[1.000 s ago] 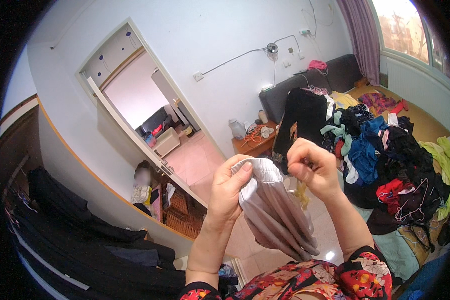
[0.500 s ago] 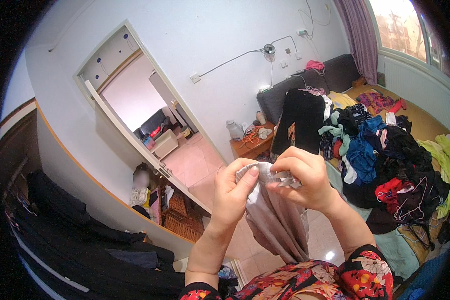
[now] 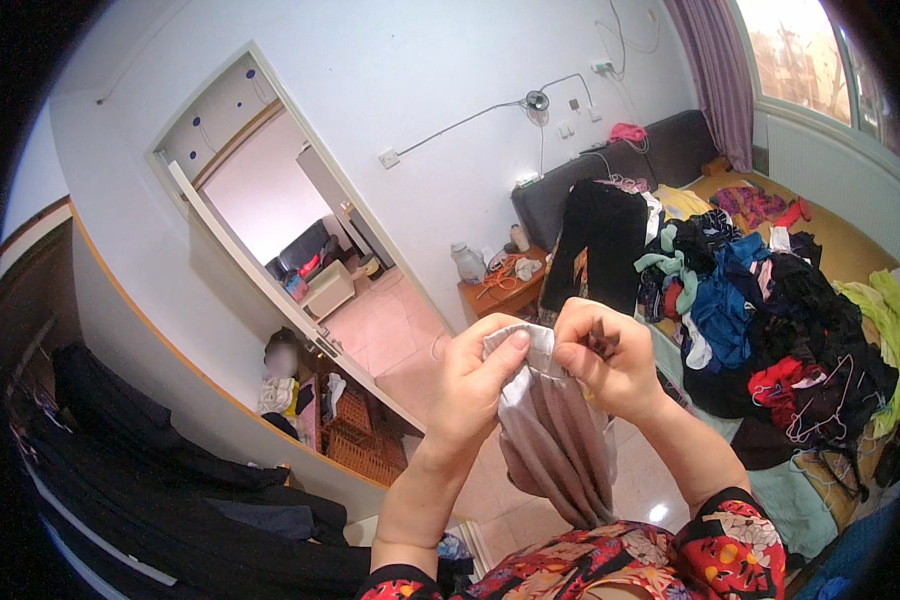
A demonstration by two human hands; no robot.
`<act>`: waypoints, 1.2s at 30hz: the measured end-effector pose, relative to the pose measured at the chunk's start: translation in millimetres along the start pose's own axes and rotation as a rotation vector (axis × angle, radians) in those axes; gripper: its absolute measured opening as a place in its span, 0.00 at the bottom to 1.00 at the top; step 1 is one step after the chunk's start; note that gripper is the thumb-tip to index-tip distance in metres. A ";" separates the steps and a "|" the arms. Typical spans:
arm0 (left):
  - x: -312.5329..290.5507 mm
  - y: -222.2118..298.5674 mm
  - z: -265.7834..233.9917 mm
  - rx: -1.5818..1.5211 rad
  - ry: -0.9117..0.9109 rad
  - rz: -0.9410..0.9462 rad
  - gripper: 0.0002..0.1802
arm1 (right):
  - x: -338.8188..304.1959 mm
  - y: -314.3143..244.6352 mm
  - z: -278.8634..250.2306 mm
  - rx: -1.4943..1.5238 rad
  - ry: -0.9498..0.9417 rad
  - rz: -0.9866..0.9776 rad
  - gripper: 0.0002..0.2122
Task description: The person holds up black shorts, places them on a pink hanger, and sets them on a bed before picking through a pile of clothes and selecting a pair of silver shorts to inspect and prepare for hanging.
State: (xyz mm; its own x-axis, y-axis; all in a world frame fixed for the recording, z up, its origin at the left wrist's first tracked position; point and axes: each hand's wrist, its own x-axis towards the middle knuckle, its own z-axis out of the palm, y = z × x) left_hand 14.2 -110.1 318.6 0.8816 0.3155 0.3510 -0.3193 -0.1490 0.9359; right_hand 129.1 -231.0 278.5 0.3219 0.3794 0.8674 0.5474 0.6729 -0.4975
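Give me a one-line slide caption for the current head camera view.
Left hand and right hand hold a taupe garment by its pale gathered band, near a heap of clothes.

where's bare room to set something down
Likely the strip of tan bed between the clothes pile and radiator; also floor tiles seen between the held garment and right forearm. Crowded: the bed's middle, and the nightstand with its orange cord.
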 end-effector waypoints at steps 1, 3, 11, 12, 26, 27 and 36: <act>0.7 0.5 1.5 -0.014 -0.015 -0.009 0.08 | -2.6 1.6 0.6 0.205 0.004 0.173 0.07; 0.7 0.7 3.9 -0.018 -0.004 0.018 0.08 | -3.4 2.5 0.6 0.340 0.018 0.221 0.07; 6.5 -3.6 -4.5 -0.087 0.008 0.000 0.07 | -2.3 -4.5 -36.0 0.198 -0.047 0.161 0.18; 7.8 -3.9 -5.1 -0.121 0.015 0.008 0.07 | -4.7 -1.9 -34.4 0.109 -0.042 0.159 0.18; 3.6 -6.8 -9.8 -0.119 -0.061 0.005 0.08 | -5.0 2.0 -20.0 -0.429 -0.031 -0.198 0.12; 3.2 -6.9 -10.1 -0.093 -0.072 0.016 0.08 | -4.8 2.1 -19.5 -0.428 -0.034 -0.196 0.13; -3.3 -1.7 -9.6 -0.091 -0.038 0.022 0.08 | -1.1 1.6 -13.4 -0.546 -0.032 -0.319 0.14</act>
State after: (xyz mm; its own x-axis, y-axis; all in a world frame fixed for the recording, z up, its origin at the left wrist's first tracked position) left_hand 8.4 -101.9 316.2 0.8861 0.2767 0.3719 -0.3676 -0.0695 0.9274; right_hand 139.9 -238.8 276.6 0.0593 0.2379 0.9695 0.9308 0.3378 -0.1398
